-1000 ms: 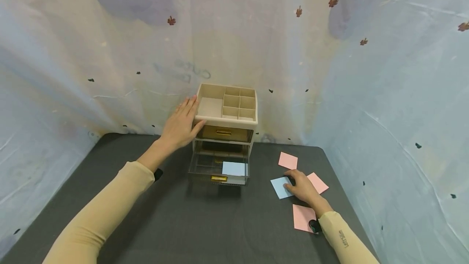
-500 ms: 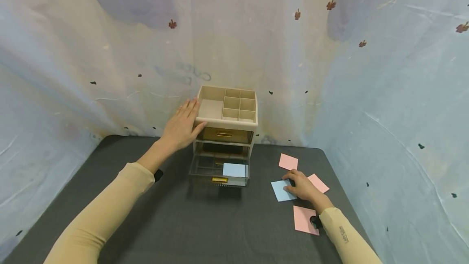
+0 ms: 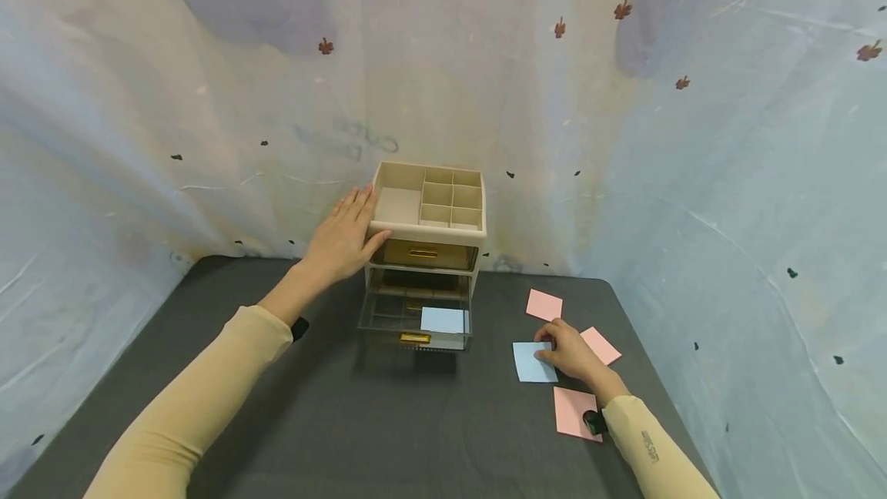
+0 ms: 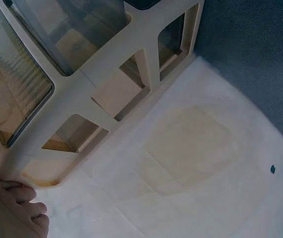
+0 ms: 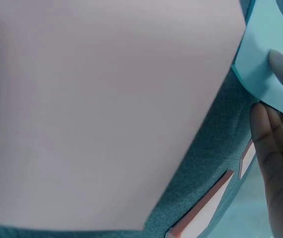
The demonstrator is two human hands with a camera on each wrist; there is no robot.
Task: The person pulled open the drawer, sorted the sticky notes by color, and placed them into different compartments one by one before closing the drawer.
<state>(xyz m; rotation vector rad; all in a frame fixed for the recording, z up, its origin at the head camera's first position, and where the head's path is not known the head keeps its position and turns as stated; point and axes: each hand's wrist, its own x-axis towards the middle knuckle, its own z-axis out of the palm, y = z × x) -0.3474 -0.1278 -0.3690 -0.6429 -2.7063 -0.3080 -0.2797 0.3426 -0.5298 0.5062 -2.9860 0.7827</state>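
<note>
A cream drawer organizer (image 3: 430,233) stands near the back of the table, its top divided into compartments. My left hand (image 3: 341,236) rests flat against its left side, fingers extended and thumb toward the front. Below the closed upper drawer (image 3: 395,252), a clear drawer (image 3: 377,336) is pulled out, with a light blue sticky note pad (image 3: 443,319) in its right part. To the right, my right hand (image 3: 571,351) pinches another light blue sticky note pad (image 3: 528,366) at its edge. The right wrist view shows the thumb on top of this blue pad (image 5: 265,44) and fingers beneath, its edge lifted.
Pink sticky note pads lie around the right hand: one behind (image 3: 544,305), one to its right (image 3: 601,343) and a nearer pad (image 3: 570,410) beside the wrist. The dark table (image 3: 360,422) meets a patterned cloth backdrop (image 3: 527,98) behind and at the sides.
The right hand's grip has closed on the blue pad's edge, and the pad has turned slightly in place. My left hand and the pulled-out drawer stay where they were.
</note>
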